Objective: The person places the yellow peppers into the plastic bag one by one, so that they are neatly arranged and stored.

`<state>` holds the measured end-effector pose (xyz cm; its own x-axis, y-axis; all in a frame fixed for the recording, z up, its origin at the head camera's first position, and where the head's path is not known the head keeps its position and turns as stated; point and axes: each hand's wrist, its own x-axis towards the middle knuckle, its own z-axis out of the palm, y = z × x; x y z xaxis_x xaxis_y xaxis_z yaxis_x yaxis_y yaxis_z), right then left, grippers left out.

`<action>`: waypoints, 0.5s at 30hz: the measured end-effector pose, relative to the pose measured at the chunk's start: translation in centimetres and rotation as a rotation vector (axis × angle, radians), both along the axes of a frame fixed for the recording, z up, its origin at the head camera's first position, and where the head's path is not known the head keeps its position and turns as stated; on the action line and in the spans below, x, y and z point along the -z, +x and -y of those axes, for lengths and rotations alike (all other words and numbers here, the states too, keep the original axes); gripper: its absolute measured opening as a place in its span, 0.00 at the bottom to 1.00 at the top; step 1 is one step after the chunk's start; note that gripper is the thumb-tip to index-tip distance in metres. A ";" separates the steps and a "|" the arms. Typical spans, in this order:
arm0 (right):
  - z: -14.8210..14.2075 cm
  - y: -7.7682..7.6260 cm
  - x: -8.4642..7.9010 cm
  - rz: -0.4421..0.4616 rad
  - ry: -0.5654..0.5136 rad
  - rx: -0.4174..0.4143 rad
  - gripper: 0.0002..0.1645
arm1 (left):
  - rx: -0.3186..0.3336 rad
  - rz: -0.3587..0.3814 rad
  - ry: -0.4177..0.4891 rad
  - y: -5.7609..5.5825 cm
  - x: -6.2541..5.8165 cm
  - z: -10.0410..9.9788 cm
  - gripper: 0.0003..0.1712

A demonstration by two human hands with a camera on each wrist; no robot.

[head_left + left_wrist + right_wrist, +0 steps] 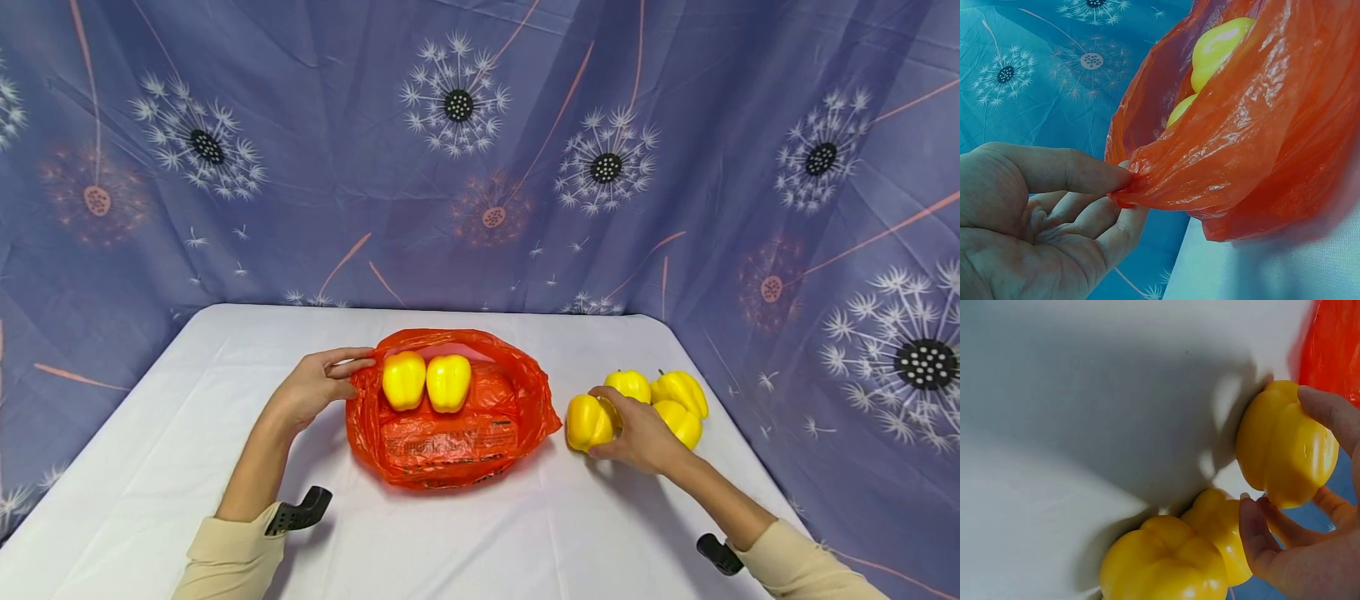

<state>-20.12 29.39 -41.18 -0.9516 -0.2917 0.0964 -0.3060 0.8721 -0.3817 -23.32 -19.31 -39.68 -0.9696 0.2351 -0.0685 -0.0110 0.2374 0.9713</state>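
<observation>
A red plastic bag (450,437) lies with its mouth spread wide on the table. Inside it, side by side, sit two yellow bell peppers (426,382). My left hand (311,387) pinches the bag's left rim between thumb and fingers; the left wrist view shows the gathered plastic (1141,181) at the fingertips. To the right of the bag, my right hand (637,433) grips another yellow bell pepper (587,423), thumb on one side and fingers on the other. In the right wrist view this pepper (1288,447) is close over the white cloth.
Several more yellow bell peppers (678,425) are grouped behind and right of my right hand. A white cloth (442,550) covers the table. Behind it hangs a blue curtain (337,167) with dandelion prints, which also runs along both sides.
</observation>
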 end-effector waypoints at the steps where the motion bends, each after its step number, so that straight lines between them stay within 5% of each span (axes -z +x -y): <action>1: 0.0 0.0 0.0 0.002 -0.004 0.000 0.49 | 0.000 0.000 0.000 0.0 0.0 0.0 0.40; 15: 0.4 0.1 0.4 0.018 -0.039 0.093 0.48 | -0.014 0.020 0.001 -0.1 0.1 0.0 0.40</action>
